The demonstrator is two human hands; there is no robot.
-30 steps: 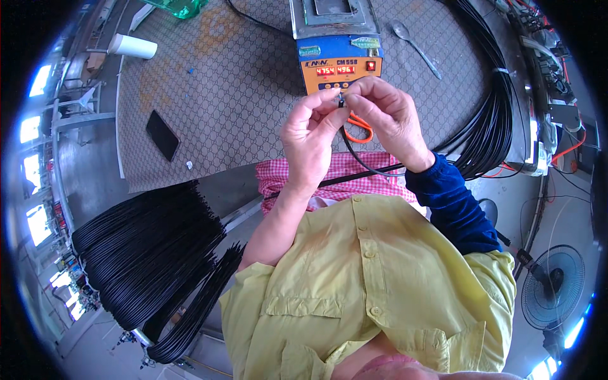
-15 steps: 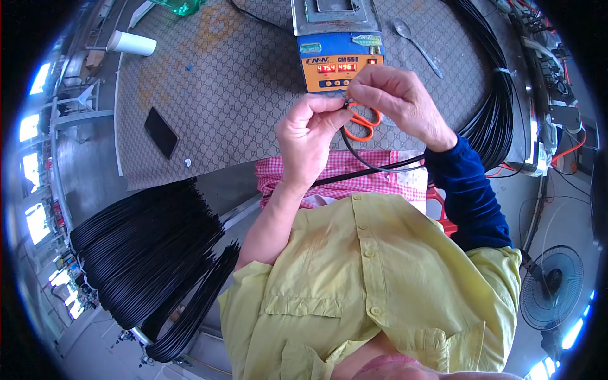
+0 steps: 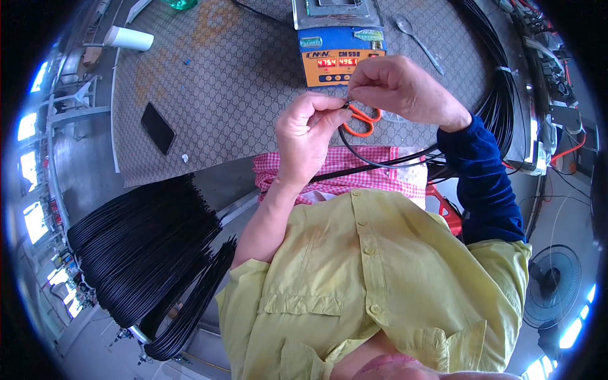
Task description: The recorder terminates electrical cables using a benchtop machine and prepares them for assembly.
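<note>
Between its thumb and fingertips my left hand (image 3: 307, 130) pinches the end of a black cable (image 3: 361, 157). The cable curves down from there and runs off to the right beneath my right forearm. My right hand (image 3: 402, 92) is closed in a pinch right at that cable end. Whatever its fingertips grip there is too small to make out. Scissors with orange handles (image 3: 362, 130) lie on the table just behind the cable end. Beyond both hands stands a blue and orange box (image 3: 342, 60) with a lit red display and a metal top.
On the patterned tabletop (image 3: 215, 95) lie a black flat rectangle (image 3: 158, 128), a spoon (image 3: 419, 44) and a white cylinder (image 3: 128, 38). A bundle of black cables (image 3: 497, 107) runs along the right side. More cables (image 3: 145, 247) hang at the lower left. A fan (image 3: 552, 278) stands lower right.
My right hand has shifted slightly, its wrist and forearm swinging out to the right. My left hand stays nearly in place on the cable end.
</note>
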